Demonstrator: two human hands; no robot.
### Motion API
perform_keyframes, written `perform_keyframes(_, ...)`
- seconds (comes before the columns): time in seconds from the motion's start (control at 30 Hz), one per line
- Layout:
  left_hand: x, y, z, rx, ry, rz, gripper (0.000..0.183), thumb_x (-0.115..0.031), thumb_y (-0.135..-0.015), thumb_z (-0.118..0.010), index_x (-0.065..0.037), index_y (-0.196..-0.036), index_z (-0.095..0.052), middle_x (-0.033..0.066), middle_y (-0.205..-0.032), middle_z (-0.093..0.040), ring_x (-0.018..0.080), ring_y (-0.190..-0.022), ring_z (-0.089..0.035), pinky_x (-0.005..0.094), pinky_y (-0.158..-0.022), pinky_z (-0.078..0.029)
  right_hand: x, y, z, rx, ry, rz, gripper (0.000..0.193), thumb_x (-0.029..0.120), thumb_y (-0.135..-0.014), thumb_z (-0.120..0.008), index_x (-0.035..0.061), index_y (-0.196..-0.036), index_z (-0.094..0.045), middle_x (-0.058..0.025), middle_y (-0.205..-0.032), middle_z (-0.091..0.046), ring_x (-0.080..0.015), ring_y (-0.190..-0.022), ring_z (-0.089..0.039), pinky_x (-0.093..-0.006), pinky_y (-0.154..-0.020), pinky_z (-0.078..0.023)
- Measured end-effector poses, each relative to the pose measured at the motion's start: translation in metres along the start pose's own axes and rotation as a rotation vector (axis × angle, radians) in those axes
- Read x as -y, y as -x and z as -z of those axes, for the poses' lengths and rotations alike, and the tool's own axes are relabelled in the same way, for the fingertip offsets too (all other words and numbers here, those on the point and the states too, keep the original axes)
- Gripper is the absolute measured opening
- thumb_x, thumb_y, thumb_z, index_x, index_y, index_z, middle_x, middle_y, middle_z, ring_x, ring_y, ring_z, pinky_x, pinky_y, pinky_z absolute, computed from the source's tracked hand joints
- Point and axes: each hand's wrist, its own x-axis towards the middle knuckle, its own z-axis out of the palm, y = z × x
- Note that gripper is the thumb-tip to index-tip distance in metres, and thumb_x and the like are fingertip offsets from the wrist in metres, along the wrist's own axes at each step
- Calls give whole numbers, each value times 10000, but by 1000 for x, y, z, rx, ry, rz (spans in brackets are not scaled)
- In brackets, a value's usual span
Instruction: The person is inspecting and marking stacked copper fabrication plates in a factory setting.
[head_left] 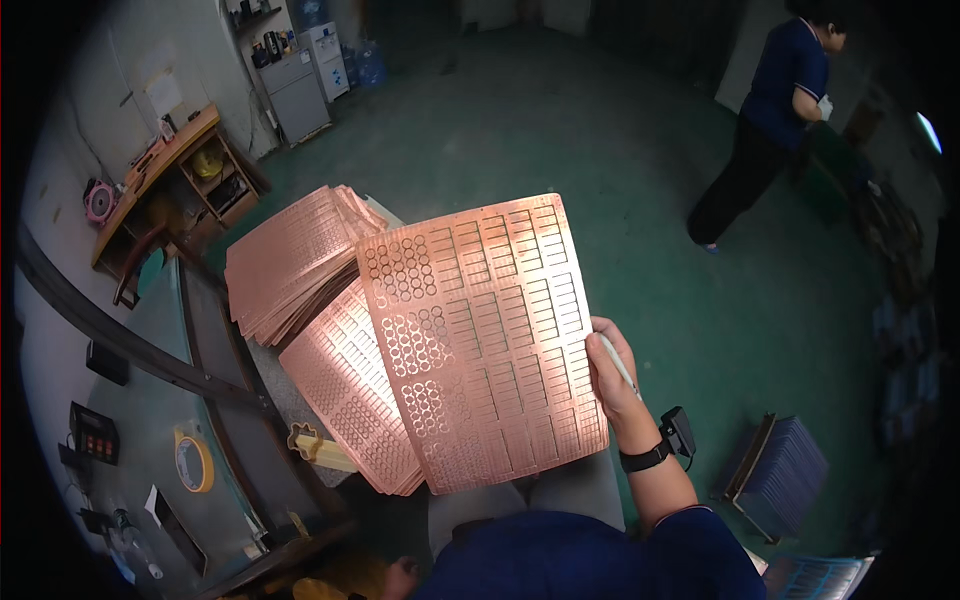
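Observation:
My right hand [612, 375] grips the right edge of a thin copper sheet [480, 340] stamped with rows of rectangles and circles, holding it up tilted in front of me. A thin white stick lies between the fingers of the same hand. A black band with a small device sits on that wrist. Under the held sheet lies a second pile of copper sheets [350, 390], and a thicker fanned stack [295, 260] rests behind it to the left. My left hand [400, 578] shows only partly at the lower edge, nothing visibly in it.
A dark machine bench [150, 440] with a yellow tape roll [193, 462] runs along the left. A wooden desk [170, 170] stands at the back left. Another person [770, 120] stands on the green floor at the far right. Stacked dark trays [780, 470] sit at the lower right.

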Motion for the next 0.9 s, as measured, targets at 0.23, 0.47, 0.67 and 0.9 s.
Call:
perform_keyframes(0.23, -203, 11, 117, 470, 536, -254, 226, -145, -920, -523, 13, -1070, -582, 91, -945, -653, 152, -821, -609, 272, -700, -477, 10, 10, 21, 45, 106, 14, 313, 240, -937, -515, 1, -1139, -494, -66, -1048, -588, -111, -949, -560, -244, -826, -460)
perform_keyframes(0.47, -279, -59, 112, -109, 1106, -292, 356, -240, -944, -506, 19, -1186, -473, 111, -1069, -536, 174, -963, -518, 280, -769, -475, -12, 25, 65, 31, -33, 23, 309, 209, -949, -489, -3, -1172, -469, -93, -1107, -568, -133, -1019, -547, -276, -878, -453)
perform_keyframes(0.67, -318, -128, 90, 29, 1228, -287, 450, -348, -962, -432, -32, -1283, -414, 114, -1212, -462, 232, -1103, -446, 368, -966, -352, -7, 38, 77, -37, -11, 58, 335, 225, -954, -480, -12, -1190, -450, -102, -1109, -565, -126, -1023, -537, -267, -871, -447)
perform_keyframes(0.9, -351, -112, 91, -17, 778, -633, 399, -255, -981, -375, -14, -1299, -394, 151, -1276, -441, 251, -1165, -402, 328, -1009, -314, -20, 55, 74, -140, -27, 125, 348, 214, -956, -474, -41, -1191, -453, -110, -1111, -562, -128, -1021, -539, -264, -864, -446)
